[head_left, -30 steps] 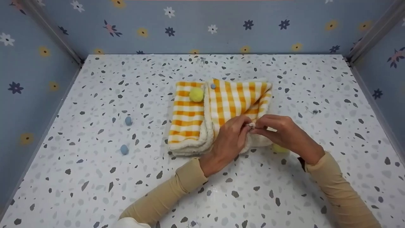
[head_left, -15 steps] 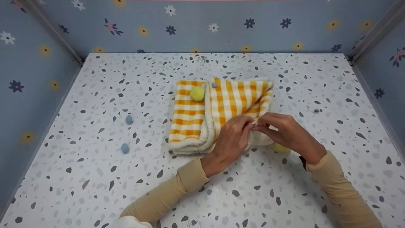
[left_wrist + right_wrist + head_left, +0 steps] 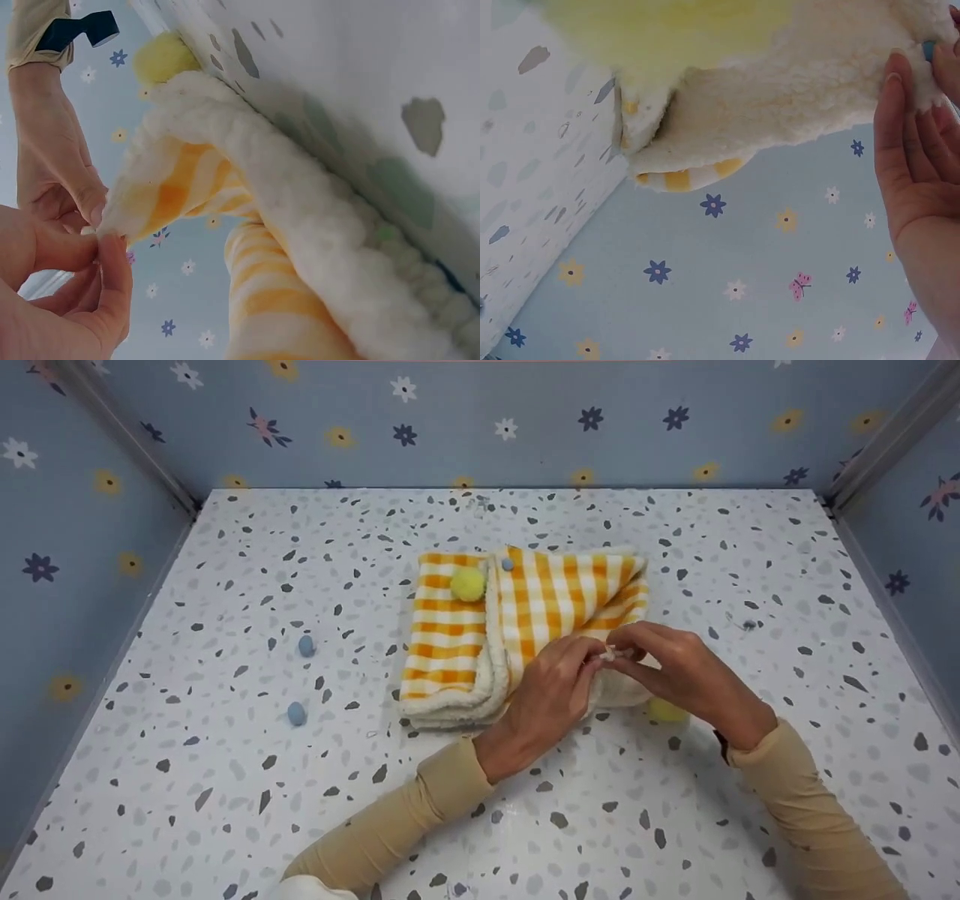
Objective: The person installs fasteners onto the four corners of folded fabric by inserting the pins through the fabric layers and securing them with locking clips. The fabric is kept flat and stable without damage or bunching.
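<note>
A folded yellow-and-white checked cloth [image 3: 540, 592] with white fleece edging and lining lies on the table. Its near right edge is lifted between both hands. My left hand [image 3: 547, 682] pinches the fleece edge with thumb and index finger. Opposite it, fingertips almost meeting, my right hand [image 3: 682, 675] pinches the same edge. A small blue button-like piece [image 3: 928, 51] shows at the fingertips in the right wrist view. One yellow pompom [image 3: 468, 584] sits on the upper left of the cloth, another pompom [image 3: 666, 710] by its near right corner. A blue dot [image 3: 507, 564] sits near the top edge.
Two small blue egg-shaped pieces, an upper piece [image 3: 306, 646] and a lower piece [image 3: 297, 713], lie left of the cloth on the speckled white table [image 3: 225, 810]. Blue flowered panels [image 3: 480, 427] wall the back and sides.
Both hands have shifted slightly right with the pinched edge. The right hand's fingertips have risen a little and work at the edge. The rest of the cloth lies the same.
</note>
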### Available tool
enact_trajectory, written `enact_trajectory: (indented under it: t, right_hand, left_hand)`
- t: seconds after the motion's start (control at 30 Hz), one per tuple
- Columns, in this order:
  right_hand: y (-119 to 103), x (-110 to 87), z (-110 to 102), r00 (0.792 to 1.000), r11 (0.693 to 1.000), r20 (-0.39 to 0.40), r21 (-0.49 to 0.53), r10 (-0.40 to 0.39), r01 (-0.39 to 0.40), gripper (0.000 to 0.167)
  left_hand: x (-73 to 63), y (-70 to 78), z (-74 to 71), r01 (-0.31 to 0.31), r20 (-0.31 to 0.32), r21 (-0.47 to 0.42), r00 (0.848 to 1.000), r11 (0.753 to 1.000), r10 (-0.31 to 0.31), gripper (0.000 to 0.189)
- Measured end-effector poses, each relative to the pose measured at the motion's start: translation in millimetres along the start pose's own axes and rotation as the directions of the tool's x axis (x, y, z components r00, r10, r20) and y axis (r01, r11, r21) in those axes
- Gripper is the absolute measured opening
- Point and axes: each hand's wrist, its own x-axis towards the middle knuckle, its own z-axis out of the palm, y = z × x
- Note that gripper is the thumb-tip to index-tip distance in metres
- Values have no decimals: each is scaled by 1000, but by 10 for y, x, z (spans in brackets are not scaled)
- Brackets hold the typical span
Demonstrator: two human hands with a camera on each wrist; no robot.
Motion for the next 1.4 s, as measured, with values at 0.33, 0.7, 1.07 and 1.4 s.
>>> enact_trajectory:
  t: [0.33, 0.7, 1.07, 1.4]
  right_hand:
    - [-27, 41, 11, 1000, 998, 12, -68, -8, 9, 28]
    - [-22, 61, 28, 998, 998, -35, -49, -45, 43, 26]
    - [-5, 42, 39, 998, 999, -29, -21, -50, 49, 30]
    - [30, 13, 54, 998, 998, -13, -2, -63, 63, 30]
  left_hand:
    - [-56, -11, -121, 24, 4, 156, 1000, 987, -25, 13]
    - [-142, -127, -288, 69, -37, 259, 997, 963, -62, 10]
    - [-254, -238, -474, 114, -88, 338, 992, 934, -89, 6]
    - [-366, -384, -670, 139, -141, 397, 986, 907, -90, 6]
